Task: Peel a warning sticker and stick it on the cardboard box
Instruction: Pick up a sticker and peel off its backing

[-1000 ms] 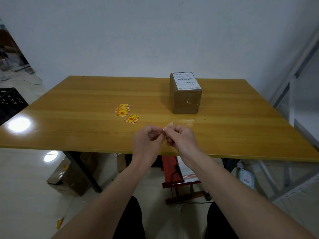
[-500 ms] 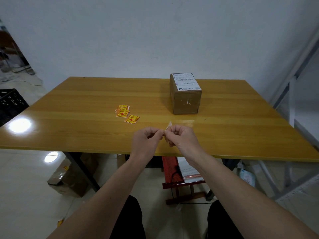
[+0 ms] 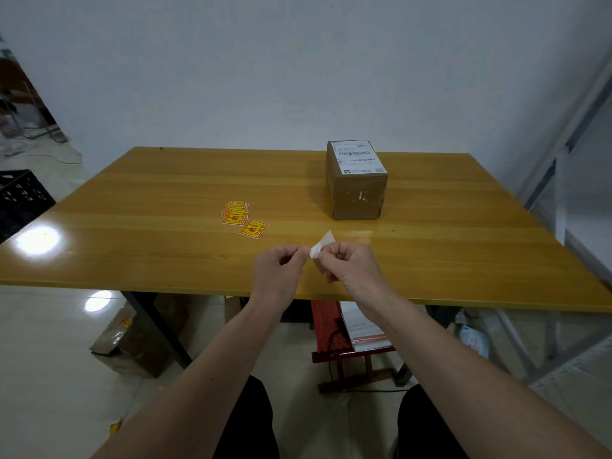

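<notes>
Between frames, more white backing showed on the small pinched sticker as left hand and right hand both gripped it (careless pulling might curl it).

A wooden table on dark legs is standing against a plain pale wall, its glossy top catching a bright reflection of overhead light near the left edge. The tiled floor is gleaming too. A black plastic crate is sitting at left, and grey metal shelving is rising at right.
</notes>
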